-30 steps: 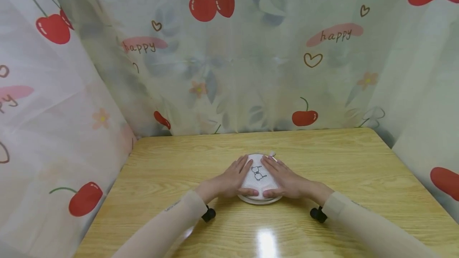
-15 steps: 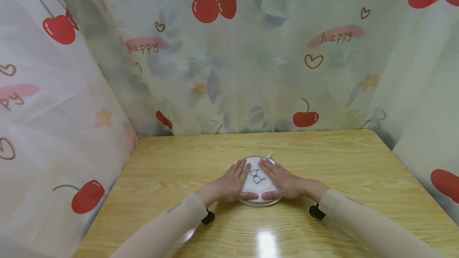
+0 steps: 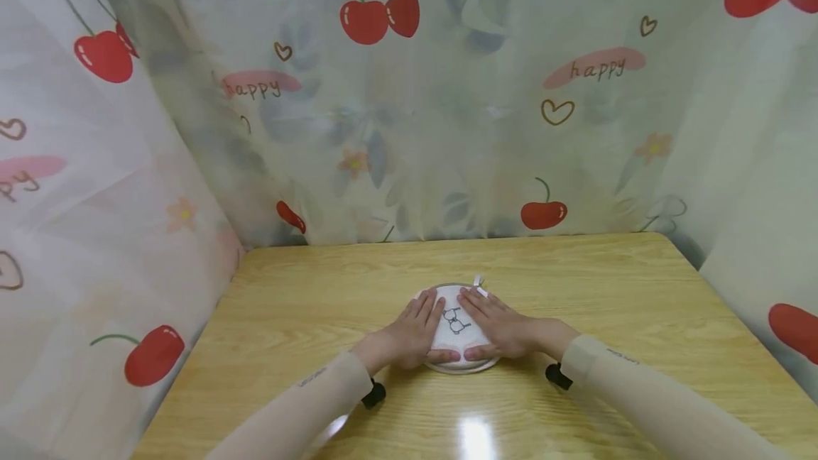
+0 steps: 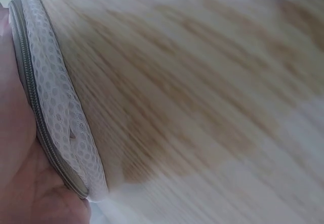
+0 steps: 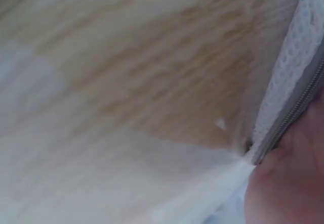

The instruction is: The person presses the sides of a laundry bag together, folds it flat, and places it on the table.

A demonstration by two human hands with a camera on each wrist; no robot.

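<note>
Beige sleeves stretch on this side of the white mesh pouch, which lies on the desk. The left hand rests over the pouch's left side, the right hand over its right, each grip unclenched with fingers extended. Beyond the pouch hangs a cherry-printed curtain.

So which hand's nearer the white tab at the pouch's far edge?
Right: the right hand lies on the pouch, just short of the white tab; the left hand is farther, on the pouch's left side.
</note>
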